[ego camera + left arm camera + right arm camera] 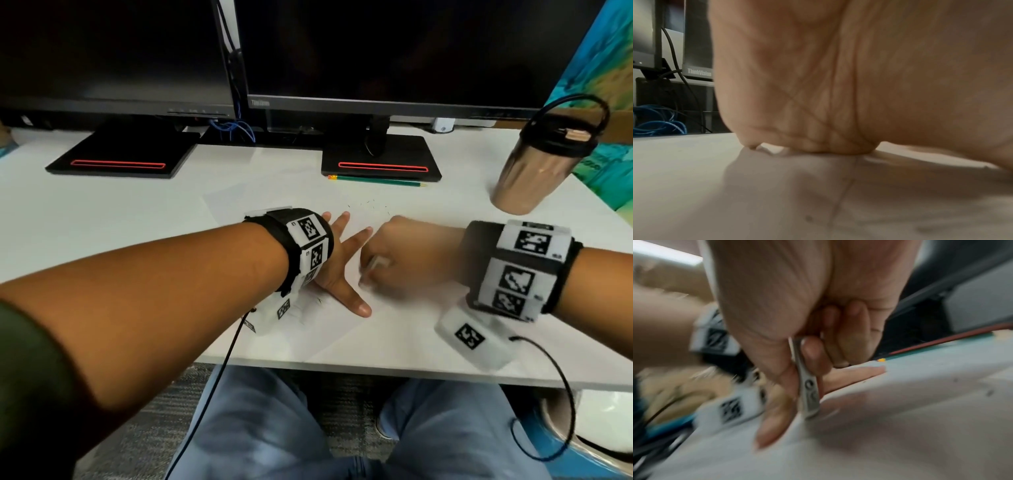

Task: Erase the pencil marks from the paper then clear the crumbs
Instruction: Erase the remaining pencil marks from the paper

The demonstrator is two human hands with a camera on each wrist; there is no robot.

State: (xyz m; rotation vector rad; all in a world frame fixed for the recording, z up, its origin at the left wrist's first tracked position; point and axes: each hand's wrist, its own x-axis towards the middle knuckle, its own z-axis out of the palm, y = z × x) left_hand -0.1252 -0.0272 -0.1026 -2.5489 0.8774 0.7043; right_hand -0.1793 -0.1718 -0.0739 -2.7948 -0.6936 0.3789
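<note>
Left hand [337,260] flat, fingers spread wide, pressing paper [394,318] on table [102,222], right hand [407,255] pinching white eraser [808,395] against paper, crumbs [371,205] scattered beyond, green pencil [376,180] near monitor base.

Two hands show, the left hand [337,270] and the right hand [407,255], each wrist wearing one marker-covered band. On the bench [102,219] there are two monitors, one to the left [113,51] and one to the right [404,48], each on one stand. There is also one sheet of paper [342,329], one white eraser [809,390], one green pencil [376,180] and one metal tumbler [537,164]; the scattered crumbs [370,205] are too small to count.
</note>
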